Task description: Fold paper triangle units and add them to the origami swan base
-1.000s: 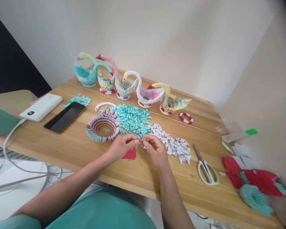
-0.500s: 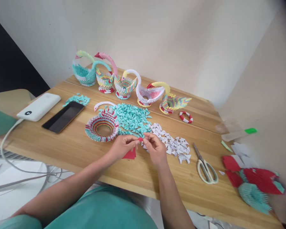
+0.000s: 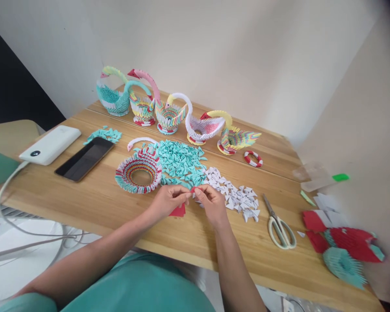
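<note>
Between my fingertips is a small piece of red paper (image 3: 193, 190), partly covered by them. My left hand (image 3: 172, 199) pinches it from one side, and my right hand (image 3: 211, 201) pinches it from the other with thumb and forefinger. Under my left hand lie red paper sheets (image 3: 178, 211). Just beyond my hands spreads a heap of folded turquoise paper triangles (image 3: 180, 160), with white paper triangles (image 3: 242, 197) to its right. A round basket of folded paper (image 3: 139, 171) in red, white and turquoise sits to the left, a white curved paper neck (image 3: 142, 141) behind it.
Several paper swan baskets (image 3: 169, 115) line the back of the table. A red-and-white paper ring (image 3: 253, 159) and scissors (image 3: 279, 227) lie to the right, beyond them red and turquoise paper pieces (image 3: 354, 245). On the left are a phone (image 3: 84, 159) and a white power bank (image 3: 50, 145) with its cable.
My fingers have shifted slightly on the red paper, and my right fingertips now cover more of it. The view has moved very little; other things stay put.
</note>
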A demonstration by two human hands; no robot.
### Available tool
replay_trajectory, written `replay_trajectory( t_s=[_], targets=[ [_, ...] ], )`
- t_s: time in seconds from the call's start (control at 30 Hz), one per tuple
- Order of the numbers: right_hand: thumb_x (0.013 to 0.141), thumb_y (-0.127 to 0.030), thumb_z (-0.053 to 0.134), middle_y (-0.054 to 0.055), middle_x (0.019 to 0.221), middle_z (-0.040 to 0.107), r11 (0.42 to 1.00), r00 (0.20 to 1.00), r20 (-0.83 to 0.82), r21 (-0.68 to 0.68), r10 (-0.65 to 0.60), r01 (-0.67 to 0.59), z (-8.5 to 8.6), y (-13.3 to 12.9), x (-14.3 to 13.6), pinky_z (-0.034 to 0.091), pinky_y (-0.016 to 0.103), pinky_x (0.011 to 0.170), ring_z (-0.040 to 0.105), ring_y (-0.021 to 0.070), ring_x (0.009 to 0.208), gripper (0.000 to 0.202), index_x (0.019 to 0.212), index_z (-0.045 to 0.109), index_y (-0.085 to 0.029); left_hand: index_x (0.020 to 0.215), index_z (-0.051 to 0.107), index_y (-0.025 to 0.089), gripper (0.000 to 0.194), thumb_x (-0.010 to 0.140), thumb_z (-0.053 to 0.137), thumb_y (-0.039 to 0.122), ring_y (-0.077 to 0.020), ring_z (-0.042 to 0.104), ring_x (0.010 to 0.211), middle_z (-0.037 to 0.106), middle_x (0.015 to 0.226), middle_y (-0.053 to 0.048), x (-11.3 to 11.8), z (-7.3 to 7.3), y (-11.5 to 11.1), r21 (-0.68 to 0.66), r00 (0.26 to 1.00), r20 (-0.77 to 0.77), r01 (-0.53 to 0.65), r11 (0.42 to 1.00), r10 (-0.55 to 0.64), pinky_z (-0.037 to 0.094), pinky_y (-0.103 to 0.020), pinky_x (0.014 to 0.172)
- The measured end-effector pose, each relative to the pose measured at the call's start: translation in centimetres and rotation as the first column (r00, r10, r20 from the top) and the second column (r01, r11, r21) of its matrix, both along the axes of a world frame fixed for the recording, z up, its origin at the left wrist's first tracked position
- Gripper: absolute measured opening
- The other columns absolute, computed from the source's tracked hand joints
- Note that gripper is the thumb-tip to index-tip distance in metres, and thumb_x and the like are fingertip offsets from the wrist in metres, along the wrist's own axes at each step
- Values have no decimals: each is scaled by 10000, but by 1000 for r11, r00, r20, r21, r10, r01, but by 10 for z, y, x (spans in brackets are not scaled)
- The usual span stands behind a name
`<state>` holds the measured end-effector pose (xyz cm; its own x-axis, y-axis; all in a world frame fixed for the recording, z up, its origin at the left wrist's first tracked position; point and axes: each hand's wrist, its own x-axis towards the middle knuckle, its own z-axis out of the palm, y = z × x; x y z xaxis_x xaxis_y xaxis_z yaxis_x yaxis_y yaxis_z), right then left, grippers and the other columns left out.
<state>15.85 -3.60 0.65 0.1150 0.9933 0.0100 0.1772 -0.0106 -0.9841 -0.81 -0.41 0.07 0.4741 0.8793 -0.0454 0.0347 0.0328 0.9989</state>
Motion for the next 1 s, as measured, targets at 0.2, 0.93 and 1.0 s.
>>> replay_trajectory(
  t_s=[0.2, 0.93, 1.0],
  targets=[
    [806, -461, 652, -39, 600, 533, 999, 989, -146, -49, -4, -3, -2, 0, -10, 404, 244, 559, 482, 118, 557, 275, 738, 616, -197, 640, 645, 139, 227, 797, 597, 296, -96, 472, 531, 571, 566, 15, 0, 1, -2, 39, 998, 16, -55, 998, 54, 355, -206, 529],
    [821, -453, 642, -22, 659, 562, 999, 981, -193, -44, -22, 14, -5, 0, -18, 424, 264, 626, 508, 136, 623, 259, 759, 626, -202, 702, 596, 134, 312, 786, 652, 429, -87, 505, 509, 608, 618, -2, -4, -1, -1, -175, 990, 142, 7, 985, 18, 402, -209, 528],
    [826, -443, 637, -27, 643, 546, 999, 980, -193, -32, -36, 30, -4, -1, -18, 415, 264, 617, 499, 134, 610, 253, 748, 625, -203, 682, 596, 138, 259, 795, 638, 367, -92, 492, 523, 583, 594, 8, -3, -1, -3, -89, 995, 87, -46, 995, 54, 391, -210, 535]
  ],
)
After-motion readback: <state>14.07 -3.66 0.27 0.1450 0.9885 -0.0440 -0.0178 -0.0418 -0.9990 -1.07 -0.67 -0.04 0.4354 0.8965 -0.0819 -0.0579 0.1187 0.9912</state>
